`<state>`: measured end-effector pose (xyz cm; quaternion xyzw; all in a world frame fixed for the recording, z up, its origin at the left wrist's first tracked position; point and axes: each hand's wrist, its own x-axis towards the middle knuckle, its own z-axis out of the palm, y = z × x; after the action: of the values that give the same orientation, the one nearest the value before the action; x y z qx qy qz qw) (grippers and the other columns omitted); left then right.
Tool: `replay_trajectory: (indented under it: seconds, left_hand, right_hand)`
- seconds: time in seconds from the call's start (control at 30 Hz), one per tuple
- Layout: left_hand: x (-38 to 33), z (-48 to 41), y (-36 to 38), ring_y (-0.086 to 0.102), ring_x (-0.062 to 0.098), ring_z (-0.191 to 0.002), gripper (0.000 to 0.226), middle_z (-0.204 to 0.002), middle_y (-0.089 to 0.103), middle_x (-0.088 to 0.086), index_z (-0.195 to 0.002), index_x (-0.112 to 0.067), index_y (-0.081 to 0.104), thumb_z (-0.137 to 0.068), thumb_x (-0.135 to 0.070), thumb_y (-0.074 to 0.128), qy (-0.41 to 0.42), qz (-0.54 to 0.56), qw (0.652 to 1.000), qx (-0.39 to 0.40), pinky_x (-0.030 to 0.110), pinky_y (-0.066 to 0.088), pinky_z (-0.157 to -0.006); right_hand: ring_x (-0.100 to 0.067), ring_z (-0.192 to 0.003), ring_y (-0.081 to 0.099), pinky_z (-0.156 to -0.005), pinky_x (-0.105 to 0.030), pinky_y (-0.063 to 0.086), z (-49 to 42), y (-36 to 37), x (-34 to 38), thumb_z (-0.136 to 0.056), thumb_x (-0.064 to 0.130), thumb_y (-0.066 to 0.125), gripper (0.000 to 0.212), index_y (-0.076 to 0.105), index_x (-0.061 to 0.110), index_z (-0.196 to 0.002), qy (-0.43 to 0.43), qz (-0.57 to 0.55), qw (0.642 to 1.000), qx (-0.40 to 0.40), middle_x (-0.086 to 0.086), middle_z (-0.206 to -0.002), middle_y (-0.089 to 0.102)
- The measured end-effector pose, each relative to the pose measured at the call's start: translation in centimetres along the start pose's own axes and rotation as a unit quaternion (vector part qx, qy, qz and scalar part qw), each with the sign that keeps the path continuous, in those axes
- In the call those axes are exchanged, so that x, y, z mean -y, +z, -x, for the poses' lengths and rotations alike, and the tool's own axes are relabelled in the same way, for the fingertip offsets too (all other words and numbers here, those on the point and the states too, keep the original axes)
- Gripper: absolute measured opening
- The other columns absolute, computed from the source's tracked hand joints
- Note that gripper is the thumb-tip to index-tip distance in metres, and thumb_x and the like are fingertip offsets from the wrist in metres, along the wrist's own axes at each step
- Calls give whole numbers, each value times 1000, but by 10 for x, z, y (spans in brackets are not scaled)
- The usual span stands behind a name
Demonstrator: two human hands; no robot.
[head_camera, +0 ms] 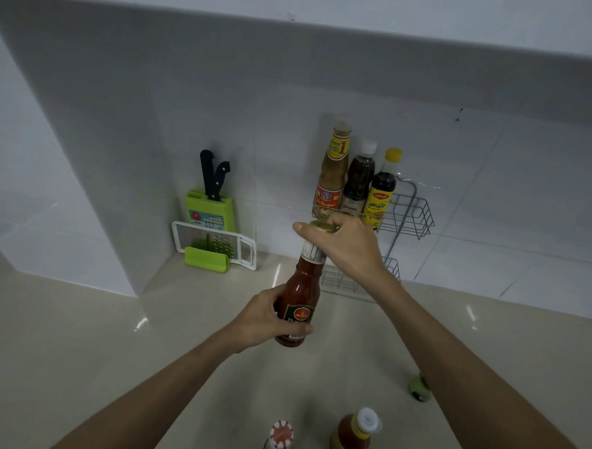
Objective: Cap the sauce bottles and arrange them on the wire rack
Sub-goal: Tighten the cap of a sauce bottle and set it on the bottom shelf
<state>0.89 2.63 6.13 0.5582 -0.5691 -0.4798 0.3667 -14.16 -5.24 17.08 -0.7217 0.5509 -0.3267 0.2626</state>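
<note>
A pale tiled wall (495, 183) is filling the upper half of the frame, and a glossy beige counter (75, 350) is spreading across the lower half. Two bare forearms are reaching up from the bottom edge towards the centre.

A wire rack (415, 217) is hanging on the wall right of centre. Three capped bottles are standing upright side by side at the left end of its upper tier: a tall tan bottle (333, 171), a dark bottle with a white cap (358, 179) and a dark bottle with a yellow cap (382, 191).

In the centre, just in front of the rack, the red sauce bottle (303, 286) is tilting with its neck towards the upper right (whether its base is touching the counter cannot be told). The left hand (265, 320) is gripping its labelled lower body, fingers and thumb curling round it. The right hand (348, 244) is sitting over the top, its fingers closing on the greenish cap (322, 226) at the mouth of the bottle, with the forefinger sticking out to the left.

At centre left, in the wall corner, a green knife holder (211, 211) is standing with two black-handled knives (213, 175) in it, and a white-framed slicer (214, 244) is leaning in front of it.

At the bottom centre, two more bottles are standing on the counter, near each other but apart: a dark one with a red-and-white top (278, 441) and an orange-sauce one with a white cap (353, 436). A small green object (419, 388), blurred, is lying beside the right forearm at lower right.
</note>
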Motion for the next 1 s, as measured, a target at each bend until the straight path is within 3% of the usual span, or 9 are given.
replay_trajectory:
  seconds: [0.1,0.2,0.27,0.43,0.57,0.73,0.8,0.9,1.0]
  left_hand:
    - [4,-7,3,71,13,-95,52,-101,74,-1,-108,-25,65,-61,-23,89,-4,4,1000,24,34,57,-89]
    - [8,-16,8,70,13,-96,58,-102,73,-1,-111,-26,64,-59,-25,90,-2,2,1000,7,32,57,-88]
    - [9,-21,13,68,12,-97,61,-103,70,-3,-110,-26,60,-57,-29,90,-4,-7,1000,-26,24,57,-82]
    - [11,-33,18,64,9,-89,61,-100,64,-4,-104,-24,50,-58,-30,90,-25,-18,999,-44,14,50,-62]
    - [9,-41,8,64,15,-98,61,-109,63,2,-117,-25,51,-67,-27,85,-51,19,998,25,21,55,-71]
    - [18,-47,-8,64,20,-111,56,-117,68,6,-124,-22,57,-72,-23,78,-71,77,988,113,35,50,-99]
    - [22,-49,-7,66,18,-104,52,-111,70,6,-118,-19,61,-71,-18,81,-77,59,989,108,31,53,-92]
    - [26,-51,0,65,1,-80,46,-92,70,-6,-100,-23,62,-61,-22,88,-69,-2,997,17,15,51,-68]
    - [26,-53,10,64,1,-75,49,-87,67,-9,-89,-26,57,-54,-27,91,-51,-46,996,-64,11,49,-58]
  right_hand:
    - [-10,-78,65,-74,-39,58,4,1,-16,-59,77,64,60,64,23,-85,6,-17,999,43,8,-82,69]
    - [-13,-68,69,-62,-38,62,12,12,-26,-59,72,71,59,64,19,-84,56,-15,996,61,3,-75,71]
    - [-14,-60,70,-53,-36,62,13,17,-31,-61,63,77,55,67,12,-78,91,-31,994,48,-1,-68,72]
    - [-10,-67,73,-55,-31,62,0,14,-42,-67,31,86,32,72,9,-84,125,-140,979,85,-4,-76,75]
    - [-14,-79,73,-62,-33,62,-17,11,-49,-65,26,88,30,70,12,-85,123,-158,973,115,-6,-83,75]
    - [-19,-91,73,-77,-38,61,-33,4,-58,-71,15,84,31,70,11,-98,118,-219,951,184,-8,-97,75]
    - [-19,-95,72,-77,-34,61,-32,4,-62,-75,7,79,31,68,11,-104,122,-249,939,201,-10,-103,75]
    - [-23,-102,70,-82,-34,59,-28,12,-70,-76,2,76,36,65,9,-110,135,-290,929,184,-8,-107,74]
    - [-21,-98,69,-80,-35,59,-24,22,-76,-73,18,83,35,62,20,-101,144,-234,950,150,-1,-101,72]
